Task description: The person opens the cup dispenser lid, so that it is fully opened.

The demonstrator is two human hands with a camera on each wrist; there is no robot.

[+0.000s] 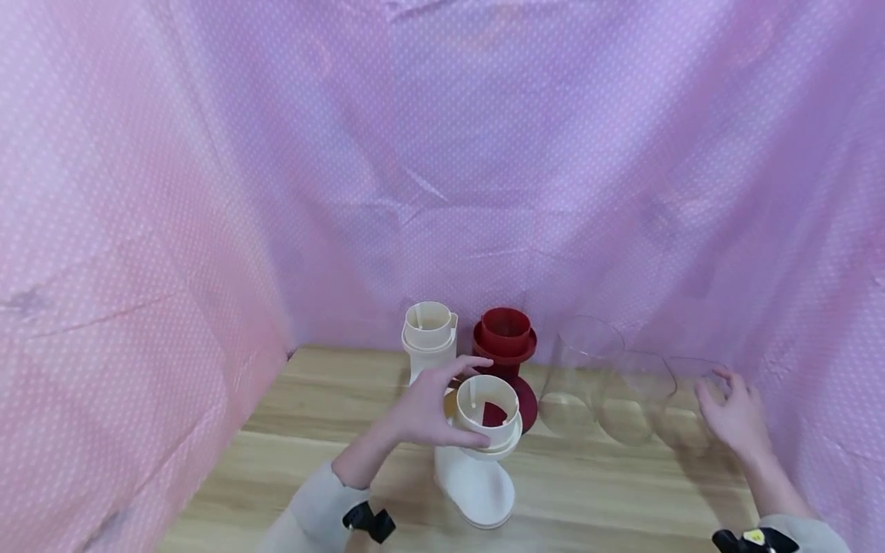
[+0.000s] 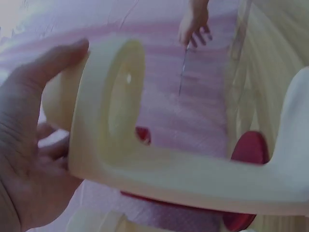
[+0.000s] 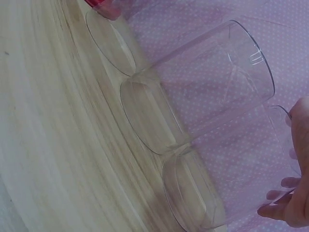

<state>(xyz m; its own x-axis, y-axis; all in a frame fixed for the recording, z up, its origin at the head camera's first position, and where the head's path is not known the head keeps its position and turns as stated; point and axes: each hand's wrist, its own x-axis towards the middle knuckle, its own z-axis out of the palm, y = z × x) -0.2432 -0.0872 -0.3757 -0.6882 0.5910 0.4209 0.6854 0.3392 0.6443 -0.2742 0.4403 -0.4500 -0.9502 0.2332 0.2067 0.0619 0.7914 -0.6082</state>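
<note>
A cream plastic stand (image 1: pixel 477 491) with a ring-shaped collar on top and a rounded flat base stands at the front middle. My left hand (image 1: pixel 432 407) grips its upper collar from the left, thumb at the near side and fingers round the far side; the left wrist view shows the collar (image 2: pixel 99 111) against the palm. On the right, my right hand (image 1: pixel 740 418) holds the top of the rightmost clear plastic cylinder (image 3: pixel 193 188). Its fingers (image 3: pixel 277 205) show at and through the transparent wall.
A second cream stand (image 1: pixel 430 346) and a red stand (image 1: pixel 506 346) with a round base are behind the front one. Two more clear cylinders (image 1: pixel 581 384) stand right of the red one on the wooden table (image 1: pixel 332 399). Pink dotted cloth (image 1: pixel 449 153) hangs round the table.
</note>
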